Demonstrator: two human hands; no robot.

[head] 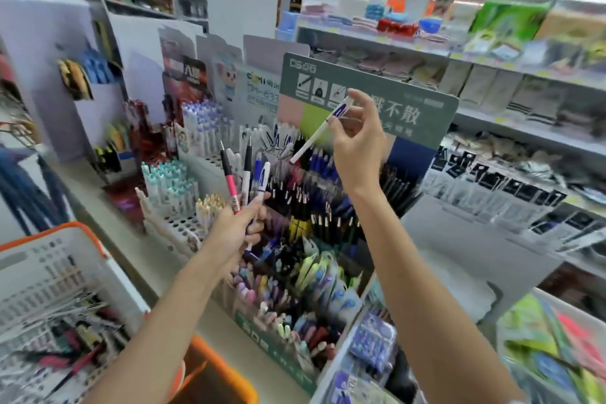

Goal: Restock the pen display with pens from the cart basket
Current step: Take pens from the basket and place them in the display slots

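Observation:
My left hand (234, 229) grips a bunch of pens (247, 180) upright in front of the pen display (308, 207): one pink, the others white and blue. My right hand (355, 138) is raised above the display and pinches a single white pen with a blue clip (323, 128), which slants down to the left. The display holds rows of dark, blue and white pens in tiered holes, under a green header card (423, 115). The white cart basket with an orange rim (49, 272) sits at the lower left with more pens lying in it.
Other pen stands (173, 187) with white and teal pens stand to the left of the display. Pastel markers fill a box (288, 305) in front. Shelves of packaged goods (492, 187) run along the right. An orange bin (216, 377) is at the bottom.

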